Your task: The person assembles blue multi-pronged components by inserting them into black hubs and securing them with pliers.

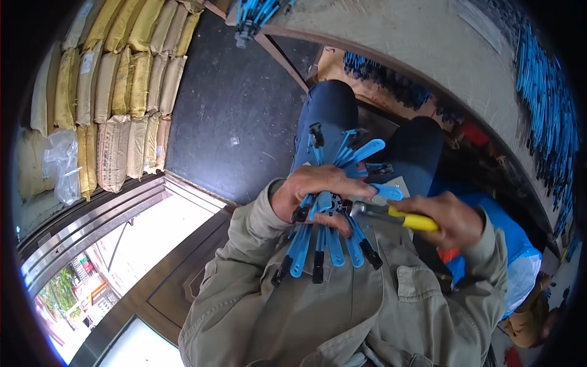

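Over my lap, my left hand point(321, 181) is closed round the hub of a blue plastic rack point(334, 248). Its flat blue arms spread out on all sides, and many carry black, clip-like ends. My right hand point(454, 219) grips pliers point(419, 221) with yellow handles. Their metal head is at the right side of the hub, by my left fingertips. Whether the jaws bite on anything is too small to make out. My left palm and fingers hide part of the hub.
On the workbench point(391, 27), a similar blue-and-black bundle point(247, 27) lies at the far edge, and many blue strips point(544, 116) are heaped at the right. Stacked sacks point(125, 73) stand at the left. A blue bag point(510, 235) sits by my right elbow.
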A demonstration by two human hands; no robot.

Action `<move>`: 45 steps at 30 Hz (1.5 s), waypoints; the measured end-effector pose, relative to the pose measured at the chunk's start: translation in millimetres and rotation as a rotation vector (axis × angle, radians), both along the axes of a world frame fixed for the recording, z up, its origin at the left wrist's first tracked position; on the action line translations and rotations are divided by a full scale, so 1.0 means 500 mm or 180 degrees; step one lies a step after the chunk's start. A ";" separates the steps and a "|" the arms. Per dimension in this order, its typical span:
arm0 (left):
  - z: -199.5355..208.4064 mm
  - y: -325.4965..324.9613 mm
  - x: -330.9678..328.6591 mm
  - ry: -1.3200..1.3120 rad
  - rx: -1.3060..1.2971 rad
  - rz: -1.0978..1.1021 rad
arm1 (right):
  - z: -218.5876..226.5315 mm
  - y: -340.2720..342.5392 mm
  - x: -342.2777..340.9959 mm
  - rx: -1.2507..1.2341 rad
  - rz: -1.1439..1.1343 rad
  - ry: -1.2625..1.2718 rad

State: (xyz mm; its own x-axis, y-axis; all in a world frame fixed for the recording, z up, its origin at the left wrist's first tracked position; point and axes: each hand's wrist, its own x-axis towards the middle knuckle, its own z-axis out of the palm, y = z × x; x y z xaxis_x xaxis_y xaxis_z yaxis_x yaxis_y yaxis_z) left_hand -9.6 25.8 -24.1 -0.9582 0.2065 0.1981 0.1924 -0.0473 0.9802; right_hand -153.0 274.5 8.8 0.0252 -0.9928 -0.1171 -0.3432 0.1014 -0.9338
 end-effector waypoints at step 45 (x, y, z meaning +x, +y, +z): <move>-0.032 0.049 0.033 0.0295 -0.0348 0.1470 | -0.107 -0.052 0.072 -0.0612 -0.1105 0.2076</move>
State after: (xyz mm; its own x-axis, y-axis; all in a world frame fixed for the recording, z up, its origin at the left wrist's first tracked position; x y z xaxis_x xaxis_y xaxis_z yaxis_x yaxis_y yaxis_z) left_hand 6.8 50.2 -40.0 -0.9339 -0.2121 0.2878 0.2558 0.1662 0.9523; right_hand -116.9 248.7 -44.7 -0.3070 -0.9356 0.1745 -0.8095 0.1603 -0.5648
